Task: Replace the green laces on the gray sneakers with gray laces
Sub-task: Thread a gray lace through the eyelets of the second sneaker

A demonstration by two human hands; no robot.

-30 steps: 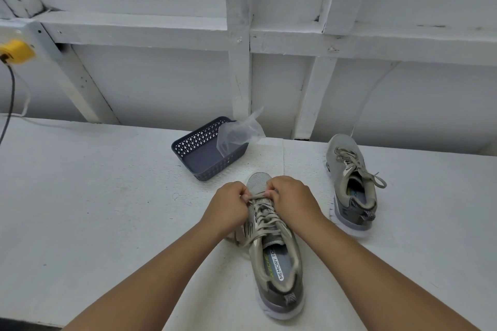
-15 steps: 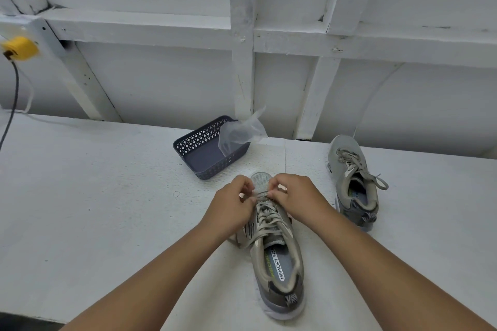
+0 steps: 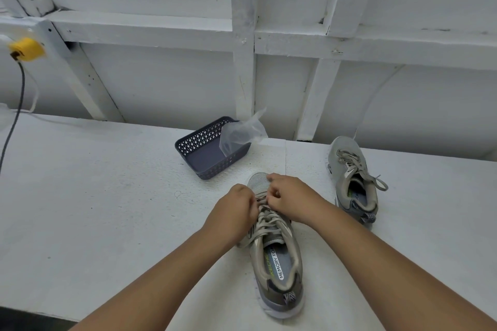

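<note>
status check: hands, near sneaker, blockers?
Left hand and right hand pinching laces near toe of near sneaker. Second sneaker laced, untouched. No blockers.

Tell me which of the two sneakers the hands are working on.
The near sneaker, in front of the person: both hands pinch its laces near the toe. The other sneaker sits untouched, farther right.

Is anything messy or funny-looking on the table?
A little. A clear plastic bag hangs half out of the dark basket, draped over its far rim. The far sneaker has a loose lace end trailing off its side onto the table. Nothing looks spilled or broken.
</note>
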